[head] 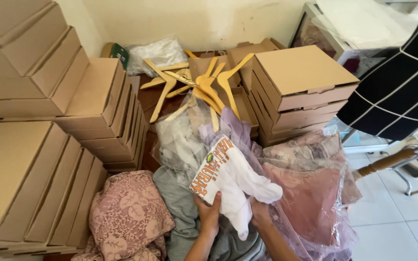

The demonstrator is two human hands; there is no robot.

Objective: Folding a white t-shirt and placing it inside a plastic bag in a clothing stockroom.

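Note:
My left hand (209, 213) and my right hand (260, 215) both grip a folded white garment (231, 181) with orange printed lettering, held up over a heap of clothes. Under it lie a grey knit piece (182, 205), a pink lace fabric (126, 217) to the left, and pink garments in clear plastic bags (310, 198) to the right. Behind the white garment sit more bagged clothes (185, 133) and a lilac cloth (233, 128).
Stacks of flat cardboard boxes stand at the left (30, 159) and at the back right (301, 82). Several wooden hangers (204, 84) lie behind the heap. A black dress form with white lines (402, 82) stands on white floor tiles (393, 227) at the right.

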